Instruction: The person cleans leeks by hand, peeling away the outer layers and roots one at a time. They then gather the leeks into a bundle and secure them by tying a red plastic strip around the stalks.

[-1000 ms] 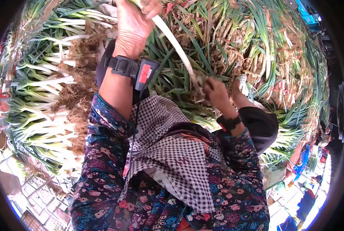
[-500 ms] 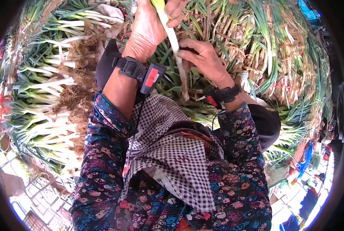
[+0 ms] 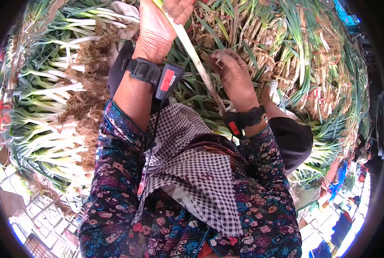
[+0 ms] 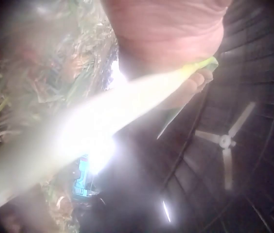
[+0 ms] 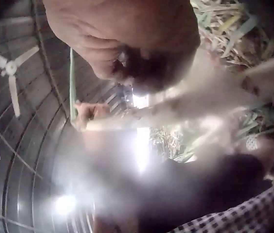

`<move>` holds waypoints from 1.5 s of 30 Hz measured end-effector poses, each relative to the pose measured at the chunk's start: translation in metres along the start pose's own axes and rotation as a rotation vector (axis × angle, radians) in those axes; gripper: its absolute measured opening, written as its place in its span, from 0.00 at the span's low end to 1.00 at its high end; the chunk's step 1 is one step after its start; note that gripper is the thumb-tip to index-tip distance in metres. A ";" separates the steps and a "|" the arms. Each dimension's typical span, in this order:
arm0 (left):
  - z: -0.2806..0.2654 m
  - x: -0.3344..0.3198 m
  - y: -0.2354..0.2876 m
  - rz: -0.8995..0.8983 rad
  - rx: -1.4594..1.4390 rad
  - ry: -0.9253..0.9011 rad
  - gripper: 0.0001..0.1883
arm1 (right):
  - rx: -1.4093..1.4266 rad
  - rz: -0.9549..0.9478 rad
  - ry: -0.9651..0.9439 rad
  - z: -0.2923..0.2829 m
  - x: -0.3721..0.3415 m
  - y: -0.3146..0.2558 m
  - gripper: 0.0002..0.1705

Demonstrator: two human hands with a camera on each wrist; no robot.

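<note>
A long leek (image 3: pixel 196 60) slants down across the head view, its green end up and its browned root end near the right wrist strap. My left hand (image 3: pixel 162 26) grips its upper part, and the leek (image 4: pixel 93 116) passes blurred and bright below the hand (image 4: pixel 171 34) in the left wrist view. Just right of the stem, my right hand (image 3: pixel 236 79) has curled fingers, with a thin pale strip (image 3: pixel 218 59) at the fingertips. The right wrist view shows those curled fingers of the hand (image 5: pixel 127 43) above the pale leek (image 5: pixel 151 114); their exact contact is blurred.
Rows of leeks with pale stems (image 3: pixel 54 148) and brown roots (image 3: pixel 86 103) lie on the left. A heap of untidy leeks (image 3: pixel 286 60) covers the right side. Checked cloth (image 3: pixel 196 172) spreads over the lap, beside a dark trouser knee (image 3: pixel 290 139).
My right hand left the leek's root end, rose to the middle of the stem, then moved slightly down and right. My left hand shifted right, then partly back, still holding the leek.
</note>
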State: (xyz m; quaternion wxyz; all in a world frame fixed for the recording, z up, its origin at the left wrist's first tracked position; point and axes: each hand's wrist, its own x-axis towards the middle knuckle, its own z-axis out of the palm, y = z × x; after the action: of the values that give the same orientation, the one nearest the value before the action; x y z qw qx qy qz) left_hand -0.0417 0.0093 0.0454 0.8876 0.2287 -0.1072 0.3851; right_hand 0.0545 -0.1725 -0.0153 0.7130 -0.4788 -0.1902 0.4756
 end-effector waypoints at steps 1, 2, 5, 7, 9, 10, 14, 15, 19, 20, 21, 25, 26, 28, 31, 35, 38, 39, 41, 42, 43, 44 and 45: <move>-0.003 -0.001 0.001 0.002 0.001 -0.001 0.35 | -0.001 0.000 -0.002 -0.004 0.000 0.002 0.10; -0.003 -0.001 0.002 -0.006 0.010 0.043 0.35 | 0.217 0.034 -0.073 -0.006 0.000 0.001 0.10; -0.002 -0.002 0.000 -0.010 0.041 0.089 0.35 | 0.424 0.108 -0.077 -0.003 -0.007 -0.014 0.08; -0.001 -0.001 0.000 0.000 0.065 0.093 0.36 | -0.636 -0.144 -0.055 0.018 -0.017 -0.023 0.06; 0.002 -0.001 -0.001 0.035 0.119 0.141 0.36 | -0.949 -0.416 -0.061 0.023 -0.020 -0.014 0.07; 0.003 0.000 -0.002 0.036 0.115 0.142 0.36 | -1.041 -0.494 -0.041 0.023 -0.022 -0.008 0.08; 0.010 -0.002 -0.004 0.081 0.207 0.269 0.36 | -1.093 -0.567 -0.004 0.025 -0.023 -0.001 0.09; 0.012 -0.002 -0.005 0.086 0.231 0.339 0.36 | -1.099 -0.588 -0.013 0.024 -0.022 0.000 0.08; 0.008 0.000 -0.004 0.115 0.275 0.258 0.35 | -1.048 -0.582 -0.067 0.021 -0.018 0.003 0.08; 0.007 0.000 -0.004 0.117 0.275 0.260 0.35 | -1.058 -0.558 -0.075 0.021 -0.018 0.002 0.07; 0.007 -0.001 -0.004 0.120 0.278 0.254 0.35 | -1.067 -0.533 -0.083 0.022 -0.018 0.000 0.07; 0.008 -0.002 -0.007 0.113 0.196 0.250 0.34 | -0.846 -0.221 -0.040 0.028 -0.020 -0.011 0.02; 0.009 -0.003 -0.006 0.113 0.196 0.249 0.34 | -0.761 -0.062 -0.035 0.026 -0.018 -0.012 0.02; 0.010 -0.004 -0.002 0.044 0.139 0.179 0.33 | -0.671 0.095 -0.030 0.018 -0.015 -0.010 0.05; 0.002 -0.001 -0.001 0.020 -0.010 0.052 0.32 | -0.085 0.180 0.019 0.003 -0.013 -0.004 0.10; 0.000 -0.002 0.008 0.051 -0.025 0.040 0.30 | 0.197 0.214 -0.074 -0.017 -0.025 -0.025 0.11; 0.004 -0.002 0.014 0.126 -0.003 0.103 0.28 | -1.568 -0.436 -0.256 -0.080 -0.018 0.004 0.14; 0.006 -0.002 0.013 0.122 -0.006 0.106 0.28 | -1.569 -0.430 -0.253 -0.076 -0.021 0.001 0.14; 0.008 -0.002 0.011 0.118 0.049 0.125 0.29 | -1.455 -0.449 -0.260 -0.060 -0.027 -0.007 0.16; 0.007 -0.002 0.010 0.116 0.052 0.129 0.29 | -1.230 -0.323 -0.259 -0.036 -0.031 -0.020 0.18; 0.006 -0.001 0.008 0.106 0.058 0.120 0.29 | -1.225 -0.320 -0.256 -0.019 -0.034 -0.026 0.18; 0.006 0.001 0.006 0.095 0.065 0.105 0.29 | -1.082 -0.247 -0.272 -0.004 -0.035 -0.032 0.19; 0.005 0.002 0.005 0.088 0.067 0.101 0.29 | -0.937 -0.176 -0.285 0.006 -0.036 -0.031 0.19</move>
State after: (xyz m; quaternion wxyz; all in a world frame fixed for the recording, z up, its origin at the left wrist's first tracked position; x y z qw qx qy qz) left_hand -0.0443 0.0107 0.0522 0.8661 0.2334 -0.0593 0.4381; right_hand 0.0483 -0.2028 0.0212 0.4255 -0.6601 -0.5188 0.3377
